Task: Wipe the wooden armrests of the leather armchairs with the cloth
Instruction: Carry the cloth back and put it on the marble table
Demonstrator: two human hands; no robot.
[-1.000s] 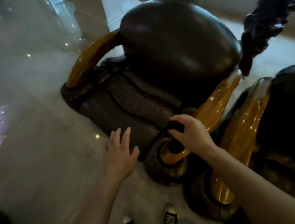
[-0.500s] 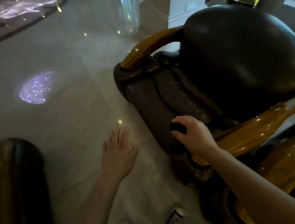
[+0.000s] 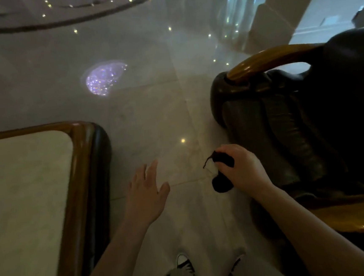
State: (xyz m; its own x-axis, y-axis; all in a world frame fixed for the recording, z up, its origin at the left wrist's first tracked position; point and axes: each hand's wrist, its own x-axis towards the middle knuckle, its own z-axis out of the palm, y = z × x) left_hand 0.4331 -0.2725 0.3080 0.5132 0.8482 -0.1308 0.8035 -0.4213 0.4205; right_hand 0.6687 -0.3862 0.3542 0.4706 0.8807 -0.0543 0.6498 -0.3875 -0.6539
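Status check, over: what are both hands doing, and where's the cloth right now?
Left hand open, empty, over floor. Right hand shut on dark cloth, off the wood. Far armrest untouched. Low table close on left.

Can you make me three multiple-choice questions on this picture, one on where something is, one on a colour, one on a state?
1. Where is the marble-topped table? A left of the left hand B behind the armchair C on the armchair seat
2. What colour is the cloth? A white B black C yellow
3. How is the left hand? A clenched on the cloth B open, holding nothing C resting on the armrest

Answers: 1 A, the table fills the lower left. 2 B, the cloth in the right hand is black. 3 B, its fingers are spread above the floor.
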